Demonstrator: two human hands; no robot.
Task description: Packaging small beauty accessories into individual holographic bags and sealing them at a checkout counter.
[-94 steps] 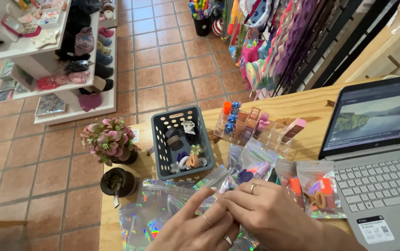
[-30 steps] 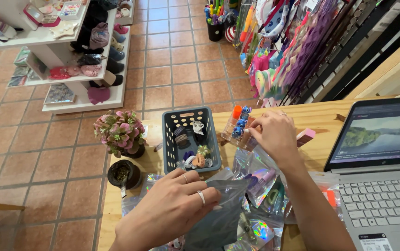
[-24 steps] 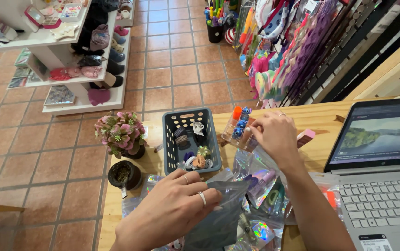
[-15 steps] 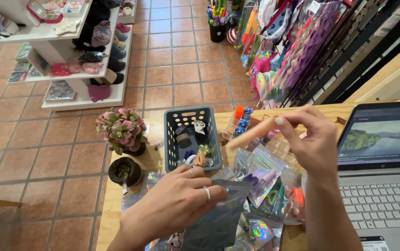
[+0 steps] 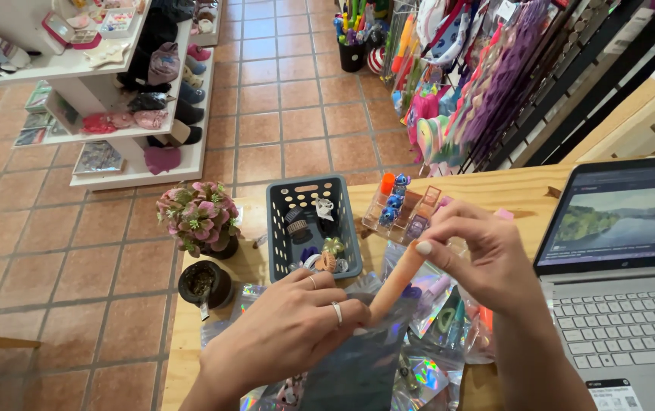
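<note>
My left hand point(image 5: 286, 335) grips the top of a shiny holographic bag point(image 5: 358, 365) low in the middle of the wooden counter point(image 5: 495, 194). My right hand point(image 5: 480, 255) holds a long orange stick-shaped item point(image 5: 396, 281) by its upper end. The item's lower tip is at the bag's mouth, right beside my left fingers. More holographic packets point(image 5: 434, 312) with small colourful items lie under and around both hands.
A dark blue slotted basket point(image 5: 278, 228) with small accessories stands behind my hands. A clear tray of small colourful items point(image 5: 403, 209) is to its right, an open laptop point(image 5: 616, 259) further right. A pink flower pot point(image 5: 198, 217) and a dark cup point(image 5: 204, 283) sit at the counter's left edge.
My right hand reached to the clear tray at the back, picked up the orange stick and brought it down to the bag. My left hand kept hold of the bag.
</note>
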